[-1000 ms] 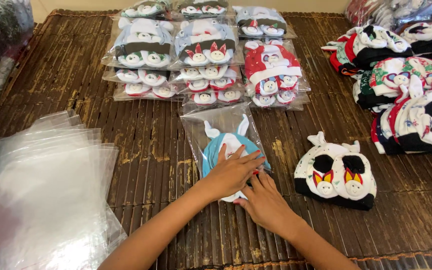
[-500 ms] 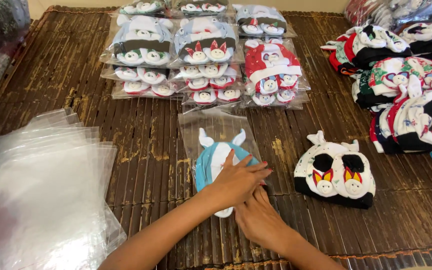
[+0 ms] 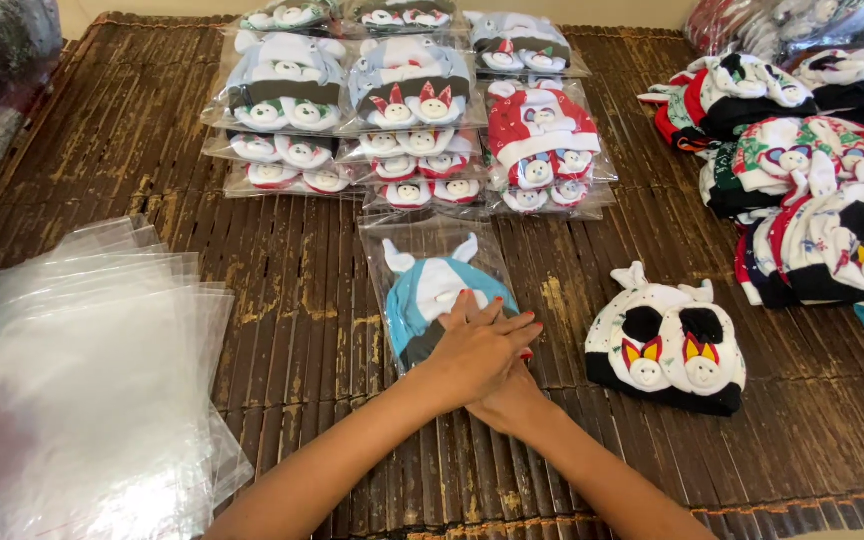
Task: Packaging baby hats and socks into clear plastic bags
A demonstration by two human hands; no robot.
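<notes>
Left hand (image 3: 477, 345) is laid flat, fingers spread, on the lower edge of a bagged blue hat (image 3: 439, 300); nothing is gripped, grip released. Right hand (image 3: 512, 398) is tucked under the left, mostly covered; its grip cannot be told. The hat is sealed in a clear bag at the middle of the bamboo-mat bench (image 3: 302, 270). A loose white-and-black hat (image 3: 667, 340) is placed just right of it. Bagged hats (image 3: 412, 110) are stacked behind. Empty clear bags (image 3: 82, 370) are piled at far left, loose hats (image 3: 812, 160) heaped at far right.
</notes>
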